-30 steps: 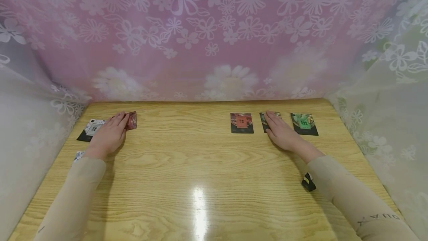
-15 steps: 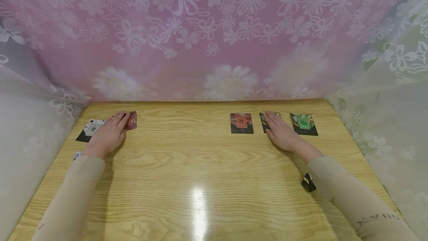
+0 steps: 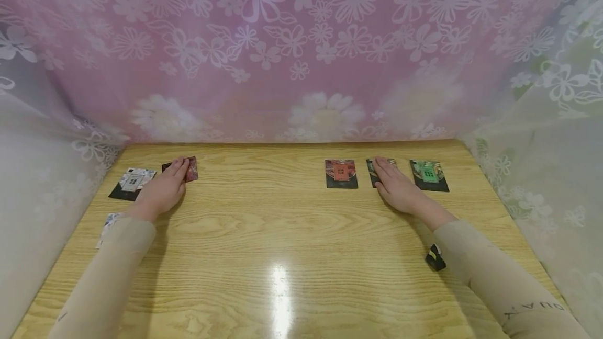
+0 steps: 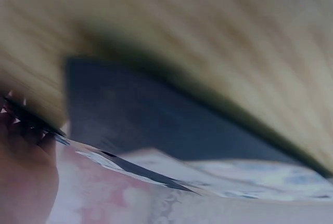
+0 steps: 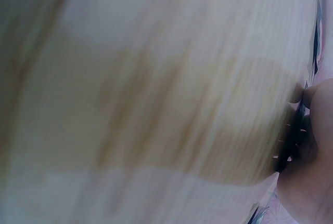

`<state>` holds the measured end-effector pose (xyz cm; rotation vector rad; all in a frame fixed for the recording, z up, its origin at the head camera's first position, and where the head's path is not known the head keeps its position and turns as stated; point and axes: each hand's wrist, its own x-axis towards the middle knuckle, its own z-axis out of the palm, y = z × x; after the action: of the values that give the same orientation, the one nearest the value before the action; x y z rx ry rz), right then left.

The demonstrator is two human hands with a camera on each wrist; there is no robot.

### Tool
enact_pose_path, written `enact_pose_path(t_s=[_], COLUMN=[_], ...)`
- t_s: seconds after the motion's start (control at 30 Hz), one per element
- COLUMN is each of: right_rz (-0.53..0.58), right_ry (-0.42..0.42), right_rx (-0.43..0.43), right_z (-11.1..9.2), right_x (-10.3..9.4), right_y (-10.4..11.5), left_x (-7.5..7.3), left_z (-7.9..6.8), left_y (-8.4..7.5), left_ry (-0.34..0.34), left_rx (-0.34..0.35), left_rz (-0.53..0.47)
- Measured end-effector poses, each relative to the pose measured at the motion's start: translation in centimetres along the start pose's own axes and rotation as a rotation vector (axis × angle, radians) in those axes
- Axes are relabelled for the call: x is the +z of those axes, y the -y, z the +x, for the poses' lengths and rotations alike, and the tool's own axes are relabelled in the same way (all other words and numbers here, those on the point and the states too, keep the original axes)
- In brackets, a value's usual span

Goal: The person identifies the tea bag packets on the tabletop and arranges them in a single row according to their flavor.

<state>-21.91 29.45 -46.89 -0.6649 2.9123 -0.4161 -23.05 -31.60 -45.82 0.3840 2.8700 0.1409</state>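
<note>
Touching a maroon packet [image 3: 192,170] with the left grip [image 3: 165,187] laid out straight and unclenched, and resting likewise on a dark packet [image 3: 371,173] with the right grip [image 3: 398,187]. Having moved the maroon packet slightly rightward since a moment earlier, while keeping the right grip in place. Hiding part of the maroon packet on the worktop [image 3: 254,234] beneath the left grip, with edges showing to either side, and part of the dark packet beneath the right grip, between an orange-labelled packet [image 3: 341,173] and a green-labelled packet [image 3: 429,175].
</note>
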Motion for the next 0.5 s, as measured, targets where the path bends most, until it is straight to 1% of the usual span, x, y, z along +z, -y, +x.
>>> enact_pose_path(t_s=[0.2,0.3,0.5], right_rz=[-0.012,-0.017,-0.015], right_ry=[0.028,0.033,0.030], right_rx=[0.020,0.022,0.018], right_z=[0.0,0.1,0.0], right_x=[-0.2,-0.2,-0.3], right_y=[0.2,0.2,0.3], left_x=[0.0,0.0,0.3], left_z=[0.6,1.1,2.0], left_y=[-2.3,-3.7,-6.2], left_ry=[-0.027,-0.021,-0.049], left_rx=[-0.016,-0.035,-0.014], left_rz=[0.020,0.017,0.033])
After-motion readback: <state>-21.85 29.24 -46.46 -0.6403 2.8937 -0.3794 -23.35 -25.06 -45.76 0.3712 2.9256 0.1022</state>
